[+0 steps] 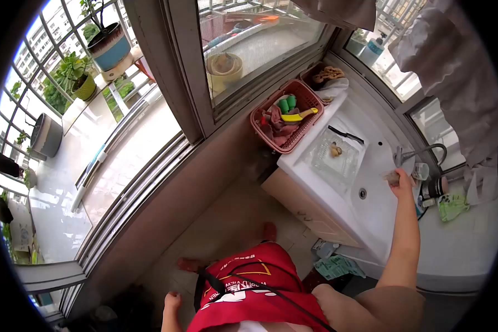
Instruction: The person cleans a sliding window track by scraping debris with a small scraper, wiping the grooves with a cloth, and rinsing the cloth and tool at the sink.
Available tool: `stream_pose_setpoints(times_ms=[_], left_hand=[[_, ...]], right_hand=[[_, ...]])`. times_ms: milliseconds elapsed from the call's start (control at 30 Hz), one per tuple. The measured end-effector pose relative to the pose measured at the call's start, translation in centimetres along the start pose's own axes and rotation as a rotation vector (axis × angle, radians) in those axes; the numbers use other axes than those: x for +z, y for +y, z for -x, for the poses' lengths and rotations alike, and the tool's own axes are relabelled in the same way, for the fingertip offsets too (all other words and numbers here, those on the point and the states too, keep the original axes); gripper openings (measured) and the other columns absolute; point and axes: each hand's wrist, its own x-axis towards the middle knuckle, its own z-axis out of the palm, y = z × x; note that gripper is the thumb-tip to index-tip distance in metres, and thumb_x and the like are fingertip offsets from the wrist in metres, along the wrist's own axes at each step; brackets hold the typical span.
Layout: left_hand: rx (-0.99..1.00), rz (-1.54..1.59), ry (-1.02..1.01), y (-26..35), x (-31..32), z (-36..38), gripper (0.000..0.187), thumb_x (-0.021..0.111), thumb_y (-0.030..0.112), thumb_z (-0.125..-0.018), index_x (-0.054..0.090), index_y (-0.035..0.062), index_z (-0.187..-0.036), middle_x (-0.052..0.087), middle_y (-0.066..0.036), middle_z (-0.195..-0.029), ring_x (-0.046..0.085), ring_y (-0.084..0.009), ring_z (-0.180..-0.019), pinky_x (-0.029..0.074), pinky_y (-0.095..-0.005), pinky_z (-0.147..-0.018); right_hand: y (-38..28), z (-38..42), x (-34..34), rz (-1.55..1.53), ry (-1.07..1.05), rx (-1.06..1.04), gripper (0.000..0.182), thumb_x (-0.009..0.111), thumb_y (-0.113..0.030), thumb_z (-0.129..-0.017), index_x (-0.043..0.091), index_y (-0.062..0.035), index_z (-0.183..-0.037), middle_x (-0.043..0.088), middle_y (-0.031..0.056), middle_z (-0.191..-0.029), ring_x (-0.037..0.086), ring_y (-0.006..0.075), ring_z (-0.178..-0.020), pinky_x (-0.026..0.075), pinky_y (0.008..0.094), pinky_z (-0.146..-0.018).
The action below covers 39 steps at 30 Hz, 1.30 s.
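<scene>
The brownish lump (392,178) was in your right hand (404,183), pinched narrowly between thumb and fingers and held over the far side of the sink (379,227), just beside the tap (402,157). That spot made sense, since anything dripping from it would most likely have fallen into the basin and run toward the drain (362,193). Your right arm reached across the near edge, which left the basin floor clear of your sleeve. On the sink's flat side lay the clear tray (344,172), probably put there so that the pale pieces (336,149) stayed within reach yet out of the bowl; the black tool (346,134) lay at its back edge. Beyond it the pink basket (254,117) held cloths and a yellow-handled thing (299,115), keeping them together off the wet surface, it seemed. Past your right hand, the jar (436,187) and green bag (454,206) crowded the ledge, apart from the basin. Your left hand (172,300) hung low beside your red apron (249,276), well away from the sink; it was too small in view to tell how tightly its fingers were closed.
</scene>
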Motion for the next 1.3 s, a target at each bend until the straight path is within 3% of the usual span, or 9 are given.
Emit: stream_pose_setpoints(times_ms=[100, 167, 267, 467, 667, 733, 967, 1167, 1300], left_hand=[[-0.037, -0.081, -0.184, 8.8, -2.4, 5.8, 0.045, 0.061, 0.027, -0.081, 0.061, -0.0015, -0.115, 0.066, -0.020, -0.107, 0.063, -0.0332, -0.104, 0.048, -0.0359, -0.091], [-0.106, 0.137, -0.098, 12.0, -3.5, 7.8, 0.041, 0.060, 0.024, -0.084, 0.061, -0.0009, -0.116, 0.067, -0.018, -0.105, 0.065, -0.0289, -0.099, 0.049, -0.0351, -0.088], [-0.012, 0.196, 0.159, 14.7, -4.5, 10.3, 0.034, 0.059, 0.019, -0.086, 0.059, -0.0025, -0.113, 0.069, -0.015, -0.097, 0.066, -0.0224, -0.089, 0.051, -0.0325, -0.079], [-0.105, 0.098, -0.058, 14.4, -1.0, 11.4, 0.040, 0.061, 0.020, -0.086, 0.057, -0.0027, -0.119, 0.067, -0.017, -0.105, 0.065, -0.0245, -0.098, 0.049, -0.0331, -0.086], [-0.104, 0.059, -0.089, 14.2, 0.9, 10.1, 0.044, 0.062, 0.020, -0.085, 0.055, -0.0041, -0.121, 0.065, -0.021, -0.109, 0.063, -0.0277, -0.104, 0.049, -0.0346, -0.088], [-0.084, 0.124, -0.078, 13.5, 1.6, 9.0, 0.041, 0.060, 0.018, -0.086, 0.056, -0.0024, -0.121, 0.066, -0.020, -0.106, 0.065, -0.0263, -0.098, 0.050, -0.0342, -0.084], [-0.065, 0.345, -0.148, 12.4, 5.1, 5.8, 0.038, 0.059, 0.016, -0.086, 0.057, -0.0036, -0.119, 0.067, -0.012, -0.092, 0.065, -0.0196, -0.080, 0.051, -0.0314, -0.072], [-0.140, 0.352, -0.263, 11.5, 6.8, 3.8, 0.038, 0.059, 0.018, -0.086, 0.057, -0.0010, -0.118, 0.066, -0.007, -0.086, 0.064, -0.0184, -0.069, 0.049, -0.0313, -0.057], [-0.126, 0.301, -0.364, 14.7, 5.3, 4.9, 0.040, 0.058, 0.020, -0.087, 0.053, 0.0013, -0.122, 0.064, -0.006, -0.082, 0.064, -0.0182, -0.064, 0.046, -0.0318, -0.050]], right_hand=[[-0.8, -9.9, -2.8, 0.190, -0.251, 0.028, 0.041, 0.060, -0.015, -0.081, 0.051, -0.0165, -0.121, 0.054, 0.0044, -0.104, 0.053, 0.0203, -0.091, 0.045, 0.0362, -0.075], [-2.3, -10.8, -0.2, 0.241, 0.001, -0.049, 0.069, 0.059, -0.015, -0.079, 0.033, -0.0188, -0.143, 0.055, 0.0067, -0.103, 0.056, 0.0206, -0.089, 0.047, 0.0387, -0.067], [-3.5, -13.8, 1.1, 0.461, 0.042, -0.142, 0.074, 0.059, -0.015, -0.079, 0.027, -0.0138, -0.145, 0.057, 0.0070, -0.093, 0.058, 0.0203, -0.079, 0.047, 0.0388, -0.065], [0.2, -20.3, 0.6, 0.658, -0.288, 0.099, 0.064, 0.059, -0.015, -0.080, 0.034, -0.0088, -0.139, 0.059, 0.0097, -0.093, 0.058, 0.0218, -0.076, 0.046, 0.0363, -0.060], [0.6, -21.1, -0.3, 0.891, 0.269, -0.901, 0.045, 0.061, -0.014, -0.075, 0.055, 0.0003, -0.117, 0.063, 0.0186, -0.101, 0.063, 0.0254, -0.080, 0.051, 0.0339, -0.065], [-2.7, -15.0, 1.2, 0.937, 0.097, -0.344, 0.052, 0.062, -0.014, -0.072, 0.053, -0.0002, -0.122, 0.064, 0.0178, -0.102, 0.064, 0.0237, -0.084, 0.051, 0.0335, -0.069], [1.3, -14.0, -3.5, 0.943, -0.082, -0.530, 0.057, 0.060, -0.010, -0.074, 0.048, -0.0006, -0.129, 0.063, 0.0121, -0.098, 0.062, 0.0197, -0.080, 0.051, 0.0350, -0.063], [9.4, -6.5, -4.5, -0.591, -0.141, 0.363, 0.018, 0.051, -0.012, -0.087, 0.054, -0.0037, -0.103, 0.058, 0.0083, -0.098, 0.054, 0.0222, -0.088, 0.046, 0.0363, -0.075], [12.0, -2.5, -2.0, -0.817, -0.179, 0.463, 0.023, 0.047, -0.017, -0.091, 0.054, -0.0075, -0.110, 0.056, 0.0087, -0.111, 0.053, 0.0248, -0.101, 0.041, 0.0490, -0.091]])
